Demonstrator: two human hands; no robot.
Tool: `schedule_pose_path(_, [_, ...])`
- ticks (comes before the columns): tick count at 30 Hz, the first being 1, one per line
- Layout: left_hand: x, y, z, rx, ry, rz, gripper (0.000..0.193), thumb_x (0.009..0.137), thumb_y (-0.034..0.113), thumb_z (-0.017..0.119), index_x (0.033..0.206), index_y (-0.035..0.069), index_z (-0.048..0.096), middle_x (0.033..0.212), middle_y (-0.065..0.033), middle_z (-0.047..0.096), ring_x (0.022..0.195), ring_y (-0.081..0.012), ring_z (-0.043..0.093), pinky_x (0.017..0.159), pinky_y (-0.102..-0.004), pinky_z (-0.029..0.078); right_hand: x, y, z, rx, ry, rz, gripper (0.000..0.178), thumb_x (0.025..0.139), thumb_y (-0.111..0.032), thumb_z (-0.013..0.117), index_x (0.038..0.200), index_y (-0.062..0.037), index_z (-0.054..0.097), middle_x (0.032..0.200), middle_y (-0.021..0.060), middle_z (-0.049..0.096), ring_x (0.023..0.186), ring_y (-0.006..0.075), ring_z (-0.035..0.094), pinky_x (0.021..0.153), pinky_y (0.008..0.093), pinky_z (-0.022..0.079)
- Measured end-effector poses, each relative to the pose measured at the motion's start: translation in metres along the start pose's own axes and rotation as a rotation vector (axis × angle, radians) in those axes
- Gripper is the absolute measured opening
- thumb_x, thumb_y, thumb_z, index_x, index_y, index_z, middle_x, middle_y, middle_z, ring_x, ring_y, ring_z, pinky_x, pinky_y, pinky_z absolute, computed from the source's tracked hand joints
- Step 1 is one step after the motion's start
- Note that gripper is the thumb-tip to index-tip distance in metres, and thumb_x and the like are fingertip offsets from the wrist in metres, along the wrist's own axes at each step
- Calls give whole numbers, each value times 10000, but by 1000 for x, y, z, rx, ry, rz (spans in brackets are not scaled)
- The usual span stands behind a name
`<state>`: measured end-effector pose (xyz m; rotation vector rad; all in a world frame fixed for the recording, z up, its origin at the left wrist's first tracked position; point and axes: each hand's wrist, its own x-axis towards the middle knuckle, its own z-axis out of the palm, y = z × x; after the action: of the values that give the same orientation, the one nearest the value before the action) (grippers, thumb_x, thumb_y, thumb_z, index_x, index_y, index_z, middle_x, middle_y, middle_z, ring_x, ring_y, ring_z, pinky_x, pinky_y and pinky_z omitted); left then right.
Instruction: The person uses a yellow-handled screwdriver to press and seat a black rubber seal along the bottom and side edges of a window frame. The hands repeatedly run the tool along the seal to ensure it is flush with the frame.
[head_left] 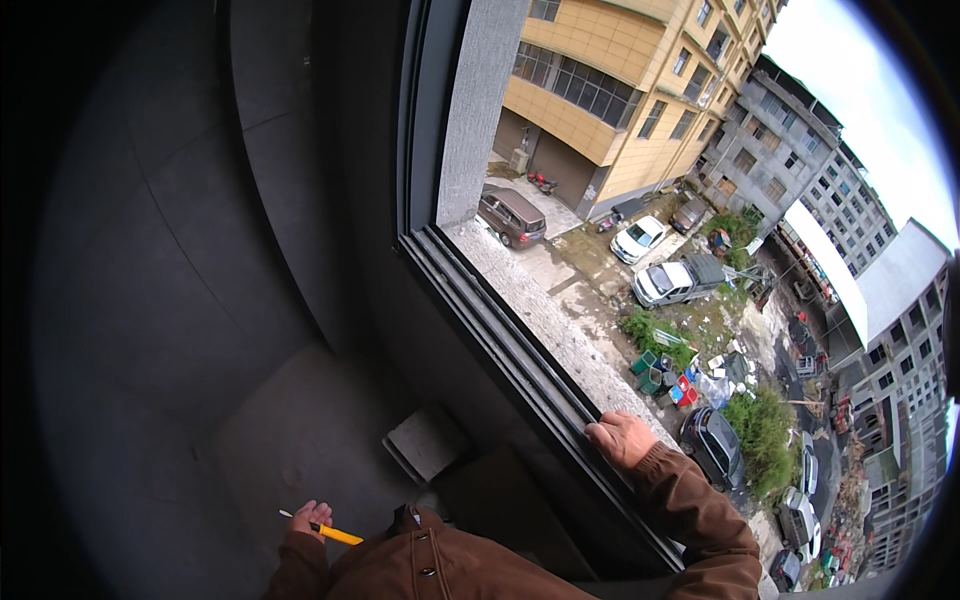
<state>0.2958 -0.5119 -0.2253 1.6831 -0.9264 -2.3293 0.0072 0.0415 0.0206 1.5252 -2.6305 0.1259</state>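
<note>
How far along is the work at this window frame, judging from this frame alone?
Nothing shows as finished: the dark window track bears no visible mark or fitting. In hand: the right hand rests on the track's lower end, while the left hand holds a yellow utility knife away from the frame, over the grey floor. Whatever the knife is for looks not yet begun.

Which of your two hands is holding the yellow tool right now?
The left hand, low beside the brown jacket, grips the yellow utility knife. The right hand holds nothing; it rests on the dark window frame.
</note>
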Motion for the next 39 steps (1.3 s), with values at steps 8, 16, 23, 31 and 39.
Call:
schedule_pose_path(8, [-3,5,13,43,-48,26,344,1007,201,448,1309,49,513,1183,-145,643,1038,-272,644,876,-416,516,-16,30,-36,-133,269,340,203,721,-227,784,869,-148,669,841,19,617,841,250,592,679,387,502])
schedule_pose_path(16, [5,-7,15,44,-33,-46,340,985,187,475,1293,49,522,1124,-142,668,995,-283,658,835,-424,526,-10,-10,-30,-61,-264,186,236,793,-174,653,1028,-177,656,895,41,576,920,239,595,717,374,520])
schedule_pose_path(23, [0,-14,17,64,-45,-60,341,983,182,476,1292,44,526,1121,-144,670,995,-281,662,830,-419,526,5,-4,-13,-166,-267,42,52,790,-154,602,827,-121,585,872,44,559,867,236,587,697,379,519])
schedule_pose_path(31, [-6,-20,18,77,-41,-92,343,1006,201,463,1300,34,521,1165,-149,655,1037,-281,650,882,-420,519,12,4,-3,-122,-204,21,54,773,-149,623,797,-108,599,853,53,558,852,252,588,650,371,527])
schedule_pose_path(39, [-3,-19,19,73,-60,-98,310,1009,201,466,1274,58,540,1078,-134,685,978,-279,667,862,-435,515,-18,21,-38,67,-37,463,428,708,-176,784,1118,-246,686,885,40,602,851,265,638,701,385,523])
